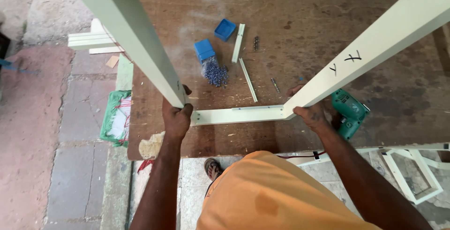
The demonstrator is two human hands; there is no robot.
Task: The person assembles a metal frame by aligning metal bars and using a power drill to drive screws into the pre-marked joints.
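Orange cloth of the person's shirt (272, 192) fills the bottom of the view, with both bare forearms reaching forward over the near edge of the worn brown worktable (328, 33). Far left, paved floor lies open beside the table; a green-rimmed bundle with red wires (117, 117) sits against the table's left edge, and pale offcuts (89, 40) rest on the ground farther back. The left hand (177, 117) is clenched around the lower end of the left upright of a cream metal frame (239, 115), just where it meets the short cross-piece lying near the table's front edge. Behind it, mid-table, two blue boxes stand close together: the nearer one (204, 50) lies tipped with a heap of small dark screws (215, 74) spilled from its mouth; the farther box (225, 29) shows no contents. Two thin cream strips (243, 66) lie just right of them. The right hand (310, 113) grips the frame's right upright at the corner, beside a green power drill (349, 110). Bare tabletop stretches beyond; white frames (412, 173) stand below the table's right side.
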